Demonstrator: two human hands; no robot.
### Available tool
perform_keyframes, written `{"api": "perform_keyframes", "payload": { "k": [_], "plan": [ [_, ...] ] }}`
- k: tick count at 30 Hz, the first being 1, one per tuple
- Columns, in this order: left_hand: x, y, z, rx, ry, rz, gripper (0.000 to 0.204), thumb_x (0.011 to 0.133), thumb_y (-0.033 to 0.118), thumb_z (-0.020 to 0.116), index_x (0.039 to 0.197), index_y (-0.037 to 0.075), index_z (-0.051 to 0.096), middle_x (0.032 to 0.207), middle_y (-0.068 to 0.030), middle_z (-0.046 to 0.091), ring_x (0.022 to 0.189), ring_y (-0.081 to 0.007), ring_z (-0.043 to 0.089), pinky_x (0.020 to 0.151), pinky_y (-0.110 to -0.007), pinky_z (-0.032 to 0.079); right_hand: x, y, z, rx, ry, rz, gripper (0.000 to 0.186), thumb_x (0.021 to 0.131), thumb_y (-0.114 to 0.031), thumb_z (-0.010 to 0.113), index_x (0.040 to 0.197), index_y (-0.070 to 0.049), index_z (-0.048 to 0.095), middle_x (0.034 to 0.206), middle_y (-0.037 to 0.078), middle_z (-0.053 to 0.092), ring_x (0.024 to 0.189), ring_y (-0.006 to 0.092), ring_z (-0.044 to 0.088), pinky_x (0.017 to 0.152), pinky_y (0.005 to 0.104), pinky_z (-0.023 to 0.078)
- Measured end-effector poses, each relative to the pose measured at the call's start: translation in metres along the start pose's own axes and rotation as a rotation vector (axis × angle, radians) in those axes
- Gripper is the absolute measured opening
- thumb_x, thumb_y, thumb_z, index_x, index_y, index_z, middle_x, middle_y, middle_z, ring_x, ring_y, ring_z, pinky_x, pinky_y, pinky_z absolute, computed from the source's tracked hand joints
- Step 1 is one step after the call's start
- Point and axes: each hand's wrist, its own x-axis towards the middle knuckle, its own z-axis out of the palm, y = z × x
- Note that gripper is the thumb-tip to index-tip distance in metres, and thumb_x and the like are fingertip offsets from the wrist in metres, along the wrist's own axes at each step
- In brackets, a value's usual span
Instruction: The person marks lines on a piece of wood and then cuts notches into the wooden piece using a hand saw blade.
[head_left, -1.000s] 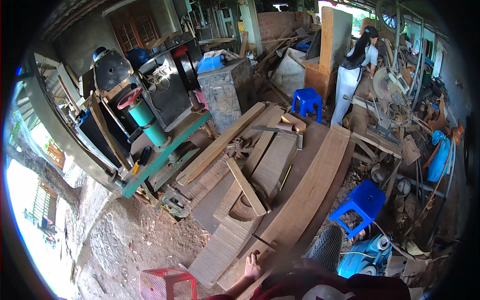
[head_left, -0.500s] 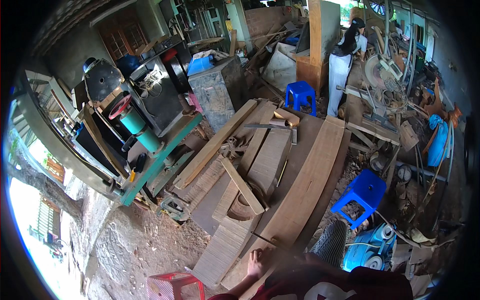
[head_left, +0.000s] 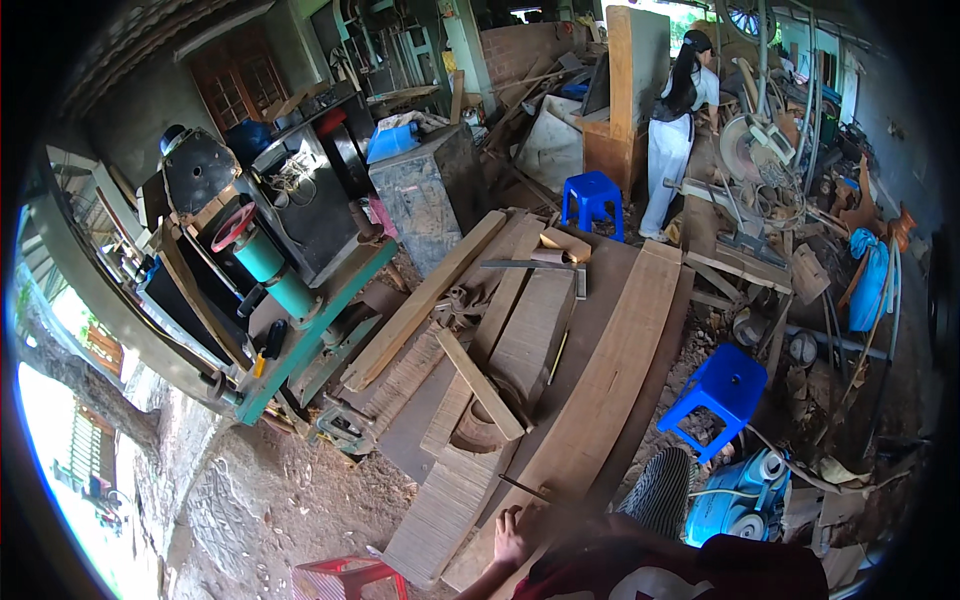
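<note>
The left edge is overexposed by daylight around the tree trunk [head_left: 95, 392]; the indoor area is softly shaded. Straight lines are bent near the blackened rim; the lower centre is blurred.

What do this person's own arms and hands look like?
The left hand and left forearm look bare, with no glove or watch visible. The shirt is dark red with a pale print. The right hand cannot be made out.
</note>
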Motion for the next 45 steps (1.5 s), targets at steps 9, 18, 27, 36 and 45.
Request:
{"api": "perform_keyframes", "payload": {
  "k": [9, 18, 27, 36, 45],
  "plan": [
    [0.002, 0.003, -0.003, 0.007, 0.013, 0.01, 0.048, 0.069, 0.021, 0.06, 0.115, 0.024, 0.048, 0.108, -0.014, 0.038, 0.097, -0.0328, 0.038, 0.08, -0.039, 0.038, 0.011, 0.018, 0.008, 0.057, -0.065, 0.006, 0.057, 0.08, -0.057, 0.036, 0.083, -0.006, 0.061, 0.074, 0.012, 0.061, 0.075, 0.0259, 0.058, 0.069, 0.0334, 0.043],
    [0.007, 0.007, -0.009, -0.024, 0.0, -0.004, 0.049, 0.068, 0.021, 0.061, 0.115, 0.025, 0.047, 0.108, -0.013, 0.038, 0.098, -0.0324, 0.038, 0.081, -0.04, 0.038, 0.005, 0.012, 0.005, 0.005, 0.008, 0.012, 0.061, 0.078, -0.061, 0.036, 0.083, -0.005, 0.06, 0.078, 0.013, 0.061, 0.079, 0.0271, 0.058, 0.073, 0.0334, 0.043],
    [0.008, 0.008, -0.011, 0.02, 0.017, 0.039, 0.054, 0.065, 0.02, 0.063, 0.116, 0.026, 0.047, 0.108, -0.0138, 0.038, 0.098, -0.0337, 0.038, 0.08, -0.041, 0.039, 0.008, 0.012, 0.009, 0.041, 0.01, 0.051, 0.062, 0.078, -0.062, 0.036, 0.086, -0.005, 0.06, 0.077, 0.013, 0.061, 0.079, 0.0268, 0.058, 0.073, 0.0339, 0.043],
    [0.007, 0.008, -0.011, -0.017, 0.043, 0.027, 0.052, 0.064, 0.02, 0.064, 0.114, 0.026, 0.049, 0.107, -0.014, 0.039, 0.097, -0.0337, 0.039, 0.079, -0.041, 0.039, 0.01, 0.015, 0.009, 0.051, -0.011, 0.013, 0.058, 0.08, -0.058, 0.036, 0.094, -0.007, 0.059, 0.081, 0.014, 0.061, 0.082, 0.0277, 0.058, 0.074, 0.0346, 0.043],
    [0.006, 0.005, -0.005, -0.003, 0.07, 0.031, 0.052, 0.064, 0.02, 0.064, 0.113, 0.025, 0.05, 0.106, -0.0138, 0.04, 0.097, -0.0325, 0.039, 0.079, -0.04, 0.04, 0.004, 0.003, -0.001, 0.05, -0.083, 0.022, 0.055, 0.081, -0.054, 0.037, 0.091, -0.005, 0.06, 0.078, 0.012, 0.061, 0.078, 0.025, 0.058, 0.072, 0.0324, 0.043]
  ]
}}
